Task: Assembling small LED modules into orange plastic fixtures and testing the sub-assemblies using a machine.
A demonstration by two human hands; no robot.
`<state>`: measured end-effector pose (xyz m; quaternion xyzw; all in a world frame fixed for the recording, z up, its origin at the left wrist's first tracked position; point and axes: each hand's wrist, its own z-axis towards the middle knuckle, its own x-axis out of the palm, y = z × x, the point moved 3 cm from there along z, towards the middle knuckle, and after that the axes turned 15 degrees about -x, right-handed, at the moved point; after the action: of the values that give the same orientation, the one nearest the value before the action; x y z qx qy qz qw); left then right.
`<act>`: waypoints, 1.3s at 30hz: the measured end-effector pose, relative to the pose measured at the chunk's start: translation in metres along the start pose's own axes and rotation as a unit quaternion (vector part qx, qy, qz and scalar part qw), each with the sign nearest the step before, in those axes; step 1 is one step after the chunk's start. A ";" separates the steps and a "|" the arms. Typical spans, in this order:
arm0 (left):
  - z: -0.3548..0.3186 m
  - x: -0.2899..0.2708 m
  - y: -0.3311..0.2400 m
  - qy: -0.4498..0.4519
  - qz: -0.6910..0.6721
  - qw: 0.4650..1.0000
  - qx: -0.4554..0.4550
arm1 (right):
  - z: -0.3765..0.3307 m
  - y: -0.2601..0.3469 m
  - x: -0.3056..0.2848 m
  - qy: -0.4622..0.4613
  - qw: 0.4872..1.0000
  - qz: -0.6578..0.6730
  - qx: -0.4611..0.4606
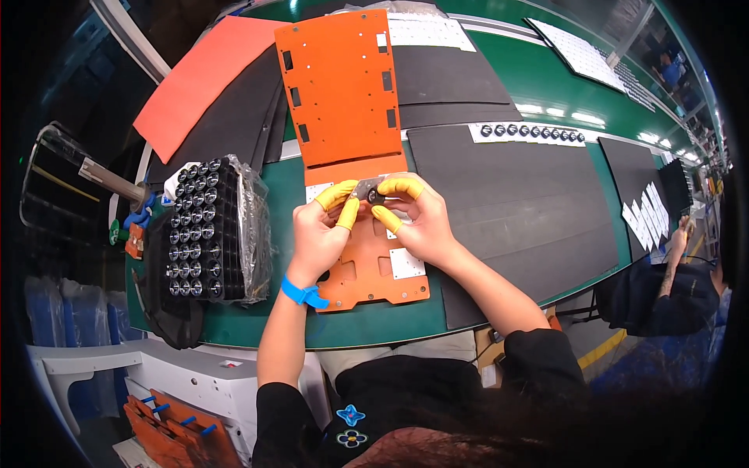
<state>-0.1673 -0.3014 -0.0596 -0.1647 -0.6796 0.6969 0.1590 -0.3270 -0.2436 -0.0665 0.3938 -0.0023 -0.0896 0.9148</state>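
Observation:
Both of my hands meet over the orange hinged fixture (363, 292), with yellow finger cots on the thumbs and fingers. My left hand (318, 234), a blue band on its wrist, pinches a small greyish flat piece (363, 188) by its edge. Opposite it, my right hand (425, 222) grips a small black round part (375, 196) between thumb and fingers. The flat piece and the round part are touching or overlapping; I cannot tell if they are joined. White plates (406, 264) sit in the fixture's base, partly covered by my hands. Its orange lid (341, 97) stands raised behind.
At left, a black tray (222, 265) holds rows of shiny black round parts beside clear plastic wrap. A white strip (524, 141) bearing several round parts lies on black mats (515, 210) at right. White pieces (646, 217) lie farther right, near another person's arm (672, 261).

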 end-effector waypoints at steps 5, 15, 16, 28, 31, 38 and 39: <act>-0.002 0.003 -0.003 0.010 0.008 1.000 0.018 | 0.001 0.001 -0.002 -0.010 0.997 0.041 0.067; -0.004 0.000 -0.006 0.005 0.064 0.997 0.039 | 0.002 0.000 -0.002 -0.028 1.000 -0.006 -0.002; -0.005 0.000 -0.007 0.005 0.082 0.996 0.042 | 0.002 0.000 -0.002 -0.024 0.999 -0.020 -0.009; -0.008 -0.004 -0.016 0.075 0.067 0.994 0.036 | 0.002 0.007 -0.005 0.004 0.999 -0.050 -0.006; -0.007 -0.001 -0.021 0.072 0.117 0.988 0.070 | 0.002 0.007 -0.005 0.029 0.996 -0.073 -0.036; -0.004 -0.005 -0.008 0.113 0.040 0.993 -0.003 | 0.000 0.011 -0.003 0.050 0.989 -0.109 -0.086; -0.005 -0.006 -0.005 0.123 0.009 0.992 -0.019 | 0.000 0.010 -0.002 0.050 0.989 -0.108 -0.086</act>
<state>-0.1601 -0.2996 -0.0546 -0.2579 -0.6663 0.6599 0.2322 -0.3272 -0.2370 -0.0591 0.3156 0.0936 -0.1683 0.9291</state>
